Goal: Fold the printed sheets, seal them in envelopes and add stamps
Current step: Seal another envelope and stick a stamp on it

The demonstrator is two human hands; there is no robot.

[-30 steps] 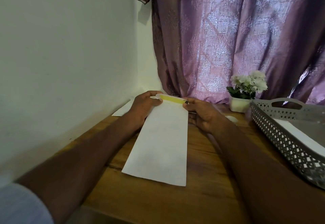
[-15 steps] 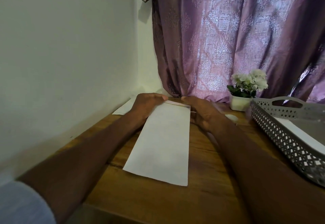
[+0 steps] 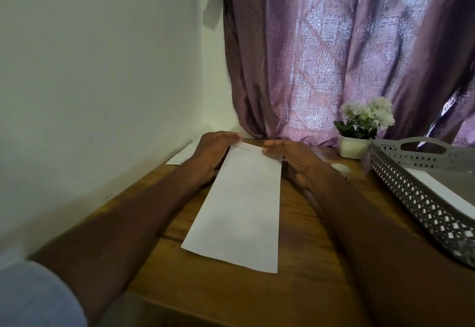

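A long white envelope (image 3: pixel 241 203) lies lengthwise on the wooden table (image 3: pixel 303 290), its flap folded down at the far end. My left hand (image 3: pixel 213 148) presses on the far left corner of the flap. My right hand (image 3: pixel 290 157) presses with flat fingers on the far right corner. Both hands rest on the envelope rather than lifting it. Another white envelope (image 3: pixel 181 156) lies flat by the wall, behind my left hand and partly hidden by it.
A grey perforated tray (image 3: pixel 421 198) holding white paper (image 3: pixel 442 193) stands at the right. A small white pot of white flowers (image 3: pixel 359 131) sits near the purple curtain (image 3: pixel 334 57). A small white round object (image 3: pixel 340 167) lies beside my right wrist. A wall runs along the left.
The envelope's flap, raised with its yellow adhesive strip showing, has been folded down flat. Both hands shifted forward and now press on the closed flap.
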